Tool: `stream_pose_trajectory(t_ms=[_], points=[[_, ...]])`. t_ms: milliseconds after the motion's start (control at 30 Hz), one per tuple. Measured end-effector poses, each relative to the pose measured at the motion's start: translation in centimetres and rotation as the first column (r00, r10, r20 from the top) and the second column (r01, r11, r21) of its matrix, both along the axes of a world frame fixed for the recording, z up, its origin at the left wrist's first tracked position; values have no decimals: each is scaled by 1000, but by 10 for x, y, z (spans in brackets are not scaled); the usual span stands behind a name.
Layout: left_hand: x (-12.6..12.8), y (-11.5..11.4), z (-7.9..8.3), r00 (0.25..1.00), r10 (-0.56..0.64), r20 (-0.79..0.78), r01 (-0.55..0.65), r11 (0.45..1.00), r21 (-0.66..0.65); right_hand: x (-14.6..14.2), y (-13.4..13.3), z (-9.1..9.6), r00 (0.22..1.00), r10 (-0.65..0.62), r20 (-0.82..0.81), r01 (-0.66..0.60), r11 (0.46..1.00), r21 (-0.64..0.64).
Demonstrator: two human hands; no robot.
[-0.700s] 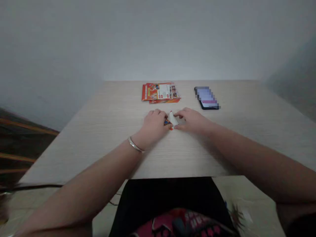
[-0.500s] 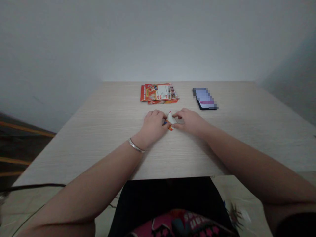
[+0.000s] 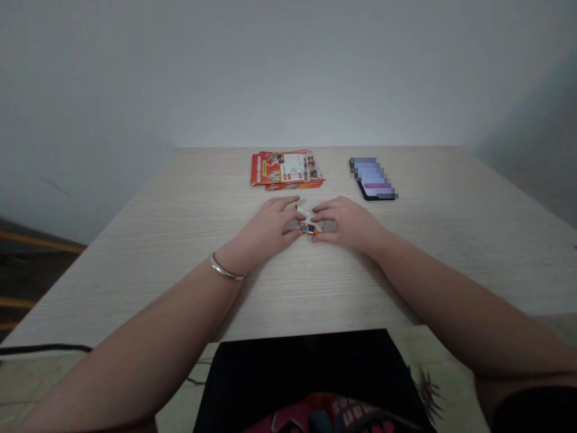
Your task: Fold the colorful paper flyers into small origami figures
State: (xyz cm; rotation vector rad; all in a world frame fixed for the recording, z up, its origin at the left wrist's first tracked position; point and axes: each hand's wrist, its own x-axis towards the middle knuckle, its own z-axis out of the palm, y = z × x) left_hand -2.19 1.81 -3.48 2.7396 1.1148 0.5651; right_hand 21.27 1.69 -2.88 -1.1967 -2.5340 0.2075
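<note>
Left hand (image 3: 273, 224) just loosened, fingers spread by the folded paper (image 3: 309, 229), which sits between the table (image 3: 180, 240)'s far and near edges, now turned printed-strip-nearward, so I'd guess a different side's being worked. Right hand (image 3: 351, 221) curls round its right end; can't tell if it's pinching.

White with blue-yellow print on the paper (image 3: 309, 228); red, white (busily pictured) on leaflets (image 3: 288, 169) at its eleven o'clock; lilac, magenta-barred on the phone (image 3: 374, 179) at two.
</note>
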Motion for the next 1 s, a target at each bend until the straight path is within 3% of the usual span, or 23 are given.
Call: stream_pose_trajectory(t_ms=[167, 400, 567, 633, 733, 1000], points=[[1, 2, 2, 997, -22, -71, 20, 1000, -21, 0, 0, 1, 998, 17, 57, -19, 999, 38], [3, 0, 6, 987, 79, -141, -73, 996, 52, 0, -1, 2, 999, 29, 33, -28, 999, -26], [8, -1, 9, 977, 158, -143, -160, 987, -5, -5, 2, 0, 994, -92, -50, 90, 995, -40], [10, 0, 7, 974, 189, -124, -196, 979, -53, -6, 3, -1, 988, -144, -62, 138, 987, -82], [11, 3, 1, 972, 228, -61, -234, 967, -97, -6, 5, -2, 988, -125, -91, 116, 988, -100], [11, 5, -10, 981, 182, 64, -176, 980, -89, -5, 5, -9, 974, -202, -99, 192, 976, -108]])
